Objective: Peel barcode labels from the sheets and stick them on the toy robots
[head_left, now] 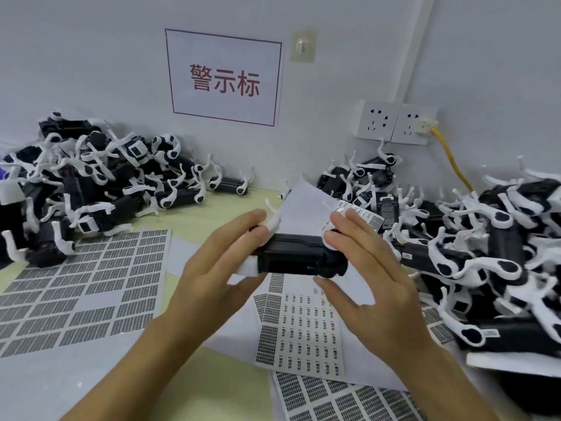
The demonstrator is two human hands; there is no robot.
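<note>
Hands are meeting at the centre of the frame around one black toy robot (299, 258), which is being held off the table (194, 221) with its white legs pointing away. The left hand (226, 262) is gripping the left end, fingers curled over the top, thumb underneath. The right hand (368, 279) is cradling the right end, fingers mostly straight and spread, fingertips (343, 220) lying over the far leg, the thumb under the body; whether a label is sitting on a fingertip cannot be told. Barcode label sheets are lying below: one large sheet (82, 287) at lower left with several gaps, another sheet (303, 329) directly under the hands. Piles of robots are filling the upper left (91, 183) and the right edge (491, 256). For this step, it looks wise to be keeping the body steady in the left hand, turning a flat face upward, then laying the label on from one edge and smoothing it flat
</note>
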